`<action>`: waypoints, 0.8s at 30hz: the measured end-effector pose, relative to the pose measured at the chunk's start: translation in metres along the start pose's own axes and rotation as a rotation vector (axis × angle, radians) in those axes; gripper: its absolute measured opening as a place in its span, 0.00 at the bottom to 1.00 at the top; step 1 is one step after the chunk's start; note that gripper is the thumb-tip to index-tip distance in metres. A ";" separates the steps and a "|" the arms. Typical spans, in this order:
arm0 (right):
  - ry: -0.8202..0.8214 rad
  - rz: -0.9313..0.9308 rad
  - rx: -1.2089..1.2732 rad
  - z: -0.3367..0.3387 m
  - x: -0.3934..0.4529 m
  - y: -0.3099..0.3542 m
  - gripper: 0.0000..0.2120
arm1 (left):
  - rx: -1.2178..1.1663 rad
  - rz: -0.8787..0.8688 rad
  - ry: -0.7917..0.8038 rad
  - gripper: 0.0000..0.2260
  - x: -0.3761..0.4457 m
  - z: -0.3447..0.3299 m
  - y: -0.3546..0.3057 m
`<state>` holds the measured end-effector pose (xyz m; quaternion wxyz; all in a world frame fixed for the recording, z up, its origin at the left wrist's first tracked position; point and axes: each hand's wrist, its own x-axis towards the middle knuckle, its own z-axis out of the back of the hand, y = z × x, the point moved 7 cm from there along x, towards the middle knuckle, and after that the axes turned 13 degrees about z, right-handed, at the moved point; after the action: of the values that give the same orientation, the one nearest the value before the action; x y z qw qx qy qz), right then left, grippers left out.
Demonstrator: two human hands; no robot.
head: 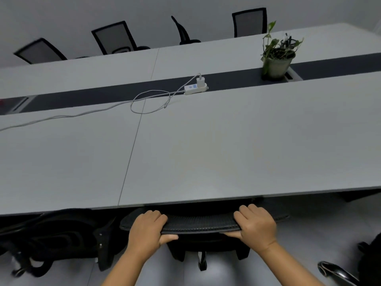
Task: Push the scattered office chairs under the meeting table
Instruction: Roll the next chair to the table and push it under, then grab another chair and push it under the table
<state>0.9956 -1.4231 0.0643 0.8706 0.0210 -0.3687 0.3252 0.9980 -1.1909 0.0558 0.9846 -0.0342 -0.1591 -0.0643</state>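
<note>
While both hands clamp the curved top edge of a black mesh-backed office chair (201,222) at the bottom centre of the frame, its seat already sits in shadow beneath the near edge of the long grey meeting bench (206,145). Left hand (147,229): fingers (153,215) curled over the front of the backrest, thumb tucked under the rim. Right hand (256,223): same grip, fingers (250,210) over the top, thumb below. Both closed firmly on the backrest, forearms entering from the bottom edge.

Lower left: a second black office chair (59,236), blurred, close beside the held one, partly under the bench edge. Lower right corner: a glossy black chair part (334,271) (too cropped to tell which part).

Bench top: a dark strip (103,98) runs across it from left to right. On the strip, centre, a white power strip (194,88) with a white charger plugged in; its pale cable (148,102) loops on the grey surface and trails off to the left edge of the frame. Upper right, a green leafy plant in a grey pot (277,60) stands on the strip, with a dark pen holder (287,42) just behind it.

Far side, top of frame: four black mesh chairs (115,38) along the opposite edge, one turned side-on.
</note>
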 end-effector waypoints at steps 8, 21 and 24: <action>-0.010 -0.023 0.003 0.002 0.002 -0.004 0.33 | 0.013 -0.002 0.002 0.34 0.002 0.000 -0.004; 0.189 -0.817 0.113 0.054 -0.068 0.052 0.25 | -0.456 -0.283 0.172 0.15 -0.052 0.027 -0.062; 0.228 -1.097 0.241 0.086 -0.129 0.121 0.28 | -0.659 -0.446 0.400 0.13 -0.104 0.019 -0.097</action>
<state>0.8044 -1.4222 0.0174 0.9377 0.2731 -0.1678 -0.1344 0.8812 -1.2733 0.0452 0.8946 -0.2978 0.0599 -0.3277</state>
